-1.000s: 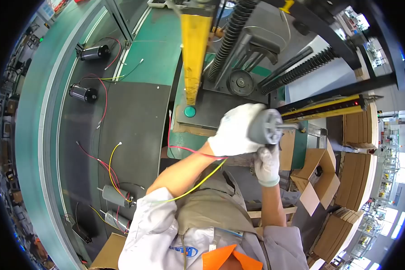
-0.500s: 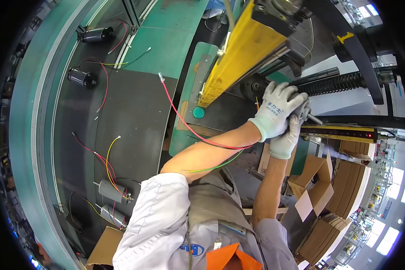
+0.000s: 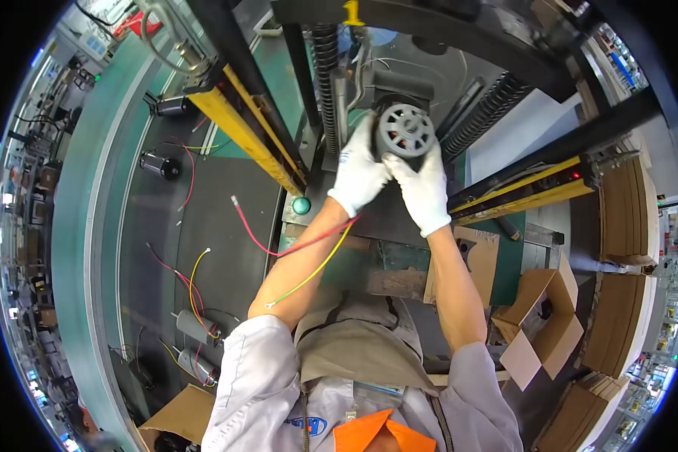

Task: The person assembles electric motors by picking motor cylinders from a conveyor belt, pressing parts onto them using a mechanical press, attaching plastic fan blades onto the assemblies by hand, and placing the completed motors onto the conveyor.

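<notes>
Between my two gloved hands is an electric motor, its round grey slotted end cap facing up toward me. My left hand is closed around the motor's left side. From the lower right, my right hand grips it with the thumb near the cap's rim. A red wire and a yellow-green wire trail from by my left hand across my left forearm. Most of the motor's body is hidden by the cap and gloves. Behind it stands a black press frame with coil springs.
Yellow guard bars flank the press on the left, with another yellow bar on the right. A green button sits near the left bar. Several motors, including a black one, lie on the conveyor. An open carton stands at right.
The motor has turned so that its slotted end cap faces me; before, a shaft pointed rightward. My hands have moved apart to its two sides. The camera view has swung too.
</notes>
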Motion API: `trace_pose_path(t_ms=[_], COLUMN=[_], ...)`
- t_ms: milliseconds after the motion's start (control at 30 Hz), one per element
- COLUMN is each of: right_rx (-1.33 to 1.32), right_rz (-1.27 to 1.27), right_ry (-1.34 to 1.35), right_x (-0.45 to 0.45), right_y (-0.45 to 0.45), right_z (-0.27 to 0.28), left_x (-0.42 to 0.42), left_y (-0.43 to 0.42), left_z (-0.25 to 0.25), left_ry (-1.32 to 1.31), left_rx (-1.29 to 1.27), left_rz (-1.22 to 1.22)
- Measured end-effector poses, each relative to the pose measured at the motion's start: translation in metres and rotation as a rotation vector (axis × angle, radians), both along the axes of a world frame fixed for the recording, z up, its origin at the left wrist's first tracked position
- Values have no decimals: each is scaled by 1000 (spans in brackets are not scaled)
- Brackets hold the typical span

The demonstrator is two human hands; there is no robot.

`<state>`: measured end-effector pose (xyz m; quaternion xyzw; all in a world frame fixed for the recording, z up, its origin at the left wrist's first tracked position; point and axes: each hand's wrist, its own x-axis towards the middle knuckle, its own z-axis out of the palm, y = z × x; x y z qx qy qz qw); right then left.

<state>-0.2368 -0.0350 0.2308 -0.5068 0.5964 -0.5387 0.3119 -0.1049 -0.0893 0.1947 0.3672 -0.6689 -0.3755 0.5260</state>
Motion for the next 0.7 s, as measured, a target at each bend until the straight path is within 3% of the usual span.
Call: trace_pose_path(t_ms=[67,200,300,467,500,567,667,700], right_rx=[-1,65,65,-53,-6,100,-22,-32], right_rz=[8,-113,-96,-163,-165,-157,-46,-11], right_ry=[126,291,283,297,247,430,354,301], right_x=[-10,-5,-1,7,7,3,-7,-13], right_y=[-10,-15,-14,-17,-13,-12,31,57], right_z=[-17,-20,-12,-27,-26,-40,-32,-35], left_x=[1,9,9,9,12,17,9,11], left_y=[-11,-27,-36,-32,-36,-29,-14,-20], left_z=[0,-10,-35,-30,-40,-24,5,-9], left_ry=[256,309,319,290,246,102,161,76], left_rx=[227,251,246,247,155,66,316,160], left_rz=[-127,-404,-408,-408,-393,-291,-401,-370])
